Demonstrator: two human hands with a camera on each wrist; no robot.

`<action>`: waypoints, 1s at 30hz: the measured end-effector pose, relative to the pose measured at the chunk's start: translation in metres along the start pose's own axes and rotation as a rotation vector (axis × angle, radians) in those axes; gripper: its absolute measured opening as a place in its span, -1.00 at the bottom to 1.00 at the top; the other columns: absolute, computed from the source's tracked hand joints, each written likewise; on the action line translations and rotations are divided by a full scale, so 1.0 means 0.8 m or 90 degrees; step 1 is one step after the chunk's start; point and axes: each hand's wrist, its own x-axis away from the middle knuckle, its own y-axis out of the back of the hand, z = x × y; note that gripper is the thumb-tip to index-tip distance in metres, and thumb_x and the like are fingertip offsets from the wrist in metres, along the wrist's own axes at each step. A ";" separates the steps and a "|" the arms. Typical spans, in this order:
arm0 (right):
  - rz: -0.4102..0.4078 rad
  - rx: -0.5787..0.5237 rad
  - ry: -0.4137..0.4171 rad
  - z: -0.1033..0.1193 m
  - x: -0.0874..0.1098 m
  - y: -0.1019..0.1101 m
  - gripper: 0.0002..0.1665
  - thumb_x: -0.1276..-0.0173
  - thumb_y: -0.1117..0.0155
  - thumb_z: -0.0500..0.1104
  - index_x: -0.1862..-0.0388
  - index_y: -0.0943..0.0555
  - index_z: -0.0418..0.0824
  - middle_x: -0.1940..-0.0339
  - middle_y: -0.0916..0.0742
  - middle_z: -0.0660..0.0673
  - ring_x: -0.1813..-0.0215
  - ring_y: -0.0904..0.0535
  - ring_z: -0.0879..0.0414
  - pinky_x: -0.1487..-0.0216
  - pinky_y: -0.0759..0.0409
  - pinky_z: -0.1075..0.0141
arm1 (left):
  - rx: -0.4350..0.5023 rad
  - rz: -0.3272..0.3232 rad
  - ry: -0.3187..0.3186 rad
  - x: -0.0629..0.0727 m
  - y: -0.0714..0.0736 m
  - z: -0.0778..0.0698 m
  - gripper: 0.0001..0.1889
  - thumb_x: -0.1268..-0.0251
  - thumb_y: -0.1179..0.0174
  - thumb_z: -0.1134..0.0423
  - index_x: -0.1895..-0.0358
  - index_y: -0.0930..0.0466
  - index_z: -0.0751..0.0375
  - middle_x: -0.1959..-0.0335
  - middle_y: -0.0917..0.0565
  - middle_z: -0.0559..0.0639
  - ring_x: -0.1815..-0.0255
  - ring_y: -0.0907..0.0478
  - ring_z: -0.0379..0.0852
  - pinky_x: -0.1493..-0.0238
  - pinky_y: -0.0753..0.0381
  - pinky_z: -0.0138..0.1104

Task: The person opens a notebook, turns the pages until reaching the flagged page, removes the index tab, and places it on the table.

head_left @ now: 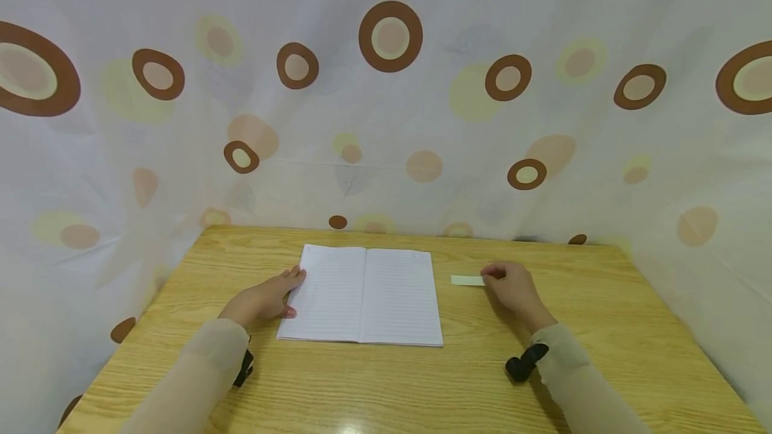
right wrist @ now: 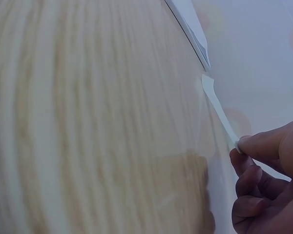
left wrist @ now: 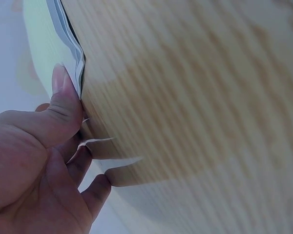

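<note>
An open lined notebook (head_left: 401,297) lies flat on the wooden table, both pages blank apart from the printed lines. My left hand (head_left: 268,297) rests at its left edge, thumb and fingers spread apart along the side. In the left wrist view the thumb (left wrist: 63,87) lies on the page edge, with other fingertips low by the tabletop. To the right of the notebook, my right hand (head_left: 512,286) pinches one end of a narrow pale paper strip (head_left: 466,280) between thumb and index finger. The strip's free end points left toward the notebook, slightly bent in the right wrist view (right wrist: 217,107).
The wood-grain table (head_left: 362,387) reaches back to a pale curtain (head_left: 386,119) with brown and yellow circles, which also hangs along both sides. Black wrist straps show at the left cuff (head_left: 244,368) and the right cuff (head_left: 526,362).
</note>
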 end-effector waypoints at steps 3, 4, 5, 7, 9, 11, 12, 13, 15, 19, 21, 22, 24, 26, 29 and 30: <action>-0.004 0.004 0.003 -0.005 0.000 0.004 -0.80 -0.43 -0.16 -0.31 0.11 -0.69 -0.36 0.11 -0.71 -0.29 0.05 -0.60 -0.18 0.05 -0.56 -0.03 | 0.004 0.002 0.001 -0.001 -0.001 0.000 -0.14 -0.30 -0.24 0.37 -0.57 0.07 0.32 -0.58 0.14 0.30 -0.57 0.22 0.25 -0.47 0.12 0.10; -0.004 0.006 0.004 -0.006 0.000 0.005 -0.80 -0.44 -0.16 -0.31 0.11 -0.69 -0.37 0.11 -0.71 -0.29 0.06 -0.60 -0.18 0.06 -0.56 -0.03 | 0.005 0.002 0.002 -0.001 -0.001 0.000 -0.14 -0.29 -0.24 0.37 -0.57 0.07 0.32 -0.58 0.14 0.29 -0.57 0.22 0.25 -0.47 0.13 0.10; -0.005 0.007 0.004 -0.007 0.000 0.007 -0.80 -0.44 -0.16 -0.31 0.11 -0.69 -0.36 0.11 -0.71 -0.29 0.07 -0.60 -0.18 0.07 -0.57 -0.03 | 0.005 0.001 0.001 -0.002 -0.001 0.001 -0.14 -0.29 -0.24 0.37 -0.57 0.07 0.32 -0.58 0.14 0.29 -0.57 0.22 0.25 -0.47 0.13 0.11; -0.003 0.008 0.002 -0.009 0.001 0.010 -0.79 -0.45 -0.15 -0.31 0.10 -0.69 -0.37 0.11 -0.71 -0.30 0.07 -0.60 -0.19 0.07 -0.57 -0.03 | 0.002 0.001 -0.003 -0.002 -0.001 0.002 -0.14 -0.30 -0.24 0.37 -0.57 0.08 0.32 -0.58 0.14 0.30 -0.57 0.22 0.26 -0.47 0.13 0.12; -0.001 0.007 0.000 -0.010 0.002 0.012 -0.79 -0.45 -0.15 -0.31 0.10 -0.69 -0.38 0.12 -0.71 -0.30 0.06 -0.59 -0.20 0.08 -0.57 -0.04 | 0.001 -0.001 -0.005 -0.001 0.000 0.003 -0.13 -0.30 -0.24 0.35 -0.57 0.08 0.32 -0.59 0.15 0.29 -0.57 0.23 0.25 -0.47 0.14 0.12; -0.001 0.010 0.003 -0.012 0.002 0.014 -0.79 -0.45 -0.14 -0.31 0.11 -0.69 -0.38 0.13 -0.71 -0.30 0.06 -0.60 -0.20 0.08 -0.57 -0.05 | -0.003 -0.002 -0.012 0.000 0.000 0.004 -0.14 -0.31 -0.23 0.34 -0.57 0.09 0.33 -0.58 0.15 0.30 -0.57 0.22 0.26 -0.47 0.13 0.13; -0.001 0.011 0.003 -0.012 0.003 0.015 -0.79 -0.45 -0.14 -0.31 0.11 -0.69 -0.39 0.13 -0.71 -0.30 0.07 -0.60 -0.21 0.08 -0.57 -0.05 | -0.003 -0.002 -0.014 0.001 0.000 0.003 -0.14 -0.32 -0.23 0.33 -0.57 0.08 0.34 -0.58 0.14 0.31 -0.57 0.22 0.27 -0.47 0.13 0.13; -0.001 0.013 0.004 -0.013 0.003 0.016 -0.79 -0.45 -0.14 -0.32 0.11 -0.69 -0.39 0.14 -0.71 -0.30 0.07 -0.60 -0.20 0.09 -0.57 -0.05 | -0.003 -0.002 -0.016 0.001 0.000 0.003 -0.14 -0.32 -0.23 0.33 -0.57 0.08 0.35 -0.58 0.14 0.32 -0.57 0.22 0.27 -0.46 0.13 0.13; -0.002 0.016 0.002 -0.014 0.003 0.016 -0.79 -0.44 -0.15 -0.32 0.12 -0.69 -0.39 0.15 -0.71 -0.30 0.08 -0.60 -0.20 0.11 -0.57 -0.04 | -0.002 -0.001 -0.015 0.001 -0.001 0.003 -0.14 -0.32 -0.23 0.33 -0.57 0.08 0.35 -0.58 0.14 0.32 -0.57 0.22 0.27 -0.47 0.14 0.13; -0.004 0.015 -0.012 -0.017 0.003 0.016 -0.80 -0.44 -0.16 -0.32 0.12 -0.69 -0.40 0.16 -0.71 -0.30 0.10 -0.60 -0.19 0.15 -0.57 0.01 | 0.001 0.001 -0.005 -0.001 -0.001 0.002 -0.14 -0.30 -0.24 0.34 -0.57 0.07 0.33 -0.58 0.13 0.31 -0.57 0.22 0.26 -0.47 0.14 0.12; -0.007 0.013 -0.018 -0.019 0.002 0.016 -0.79 -0.44 -0.16 -0.31 0.12 -0.69 -0.39 0.16 -0.71 -0.29 0.11 -0.60 -0.17 0.17 -0.57 0.04 | 0.000 0.000 0.003 -0.001 -0.001 0.001 -0.13 -0.29 -0.25 0.34 -0.57 0.06 0.32 -0.58 0.12 0.30 -0.57 0.22 0.25 -0.47 0.13 0.11; -0.008 0.012 -0.020 -0.021 0.001 0.016 -0.79 -0.44 -0.16 -0.31 0.11 -0.69 -0.39 0.16 -0.71 -0.28 0.11 -0.60 -0.16 0.18 -0.57 0.06 | 0.000 0.000 0.007 -0.001 -0.001 0.001 -0.13 -0.28 -0.25 0.34 -0.57 0.06 0.32 -0.58 0.12 0.29 -0.57 0.21 0.25 -0.47 0.12 0.11; -0.013 0.011 -0.022 -0.025 -0.001 0.016 -0.80 -0.44 -0.16 -0.32 0.12 -0.69 -0.39 0.16 -0.72 -0.28 0.12 -0.61 -0.15 0.18 -0.57 0.07 | -0.003 -0.002 0.011 -0.001 -0.001 0.000 -0.12 -0.26 -0.26 0.35 -0.57 0.04 0.32 -0.58 0.10 0.30 -0.57 0.20 0.26 -0.47 0.11 0.10; -0.016 0.013 -0.023 -0.028 -0.002 0.016 -0.80 -0.44 -0.17 -0.32 0.12 -0.70 -0.39 0.17 -0.72 -0.28 0.13 -0.61 -0.14 0.19 -0.57 0.08 | -0.003 -0.002 0.013 -0.001 -0.001 0.000 -0.12 -0.25 -0.26 0.35 -0.57 0.04 0.32 -0.58 0.10 0.29 -0.57 0.20 0.25 -0.47 0.11 0.10; -0.017 0.015 -0.021 -0.032 -0.002 0.016 -0.81 -0.43 -0.18 -0.32 0.13 -0.70 -0.39 0.18 -0.72 -0.28 0.14 -0.60 -0.14 0.19 -0.57 0.09 | -0.005 0.000 0.012 -0.002 -0.002 0.001 -0.12 -0.25 -0.26 0.35 -0.57 0.04 0.33 -0.58 0.10 0.30 -0.57 0.21 0.26 -0.47 0.12 0.11; -0.016 0.016 -0.021 -0.032 -0.002 0.016 -0.81 -0.43 -0.18 -0.32 0.14 -0.70 -0.39 0.19 -0.72 -0.28 0.15 -0.60 -0.14 0.19 -0.57 0.09 | -0.004 0.002 0.012 -0.002 -0.002 0.001 -0.13 -0.26 -0.26 0.35 -0.57 0.05 0.32 -0.58 0.11 0.30 -0.57 0.21 0.26 -0.47 0.12 0.11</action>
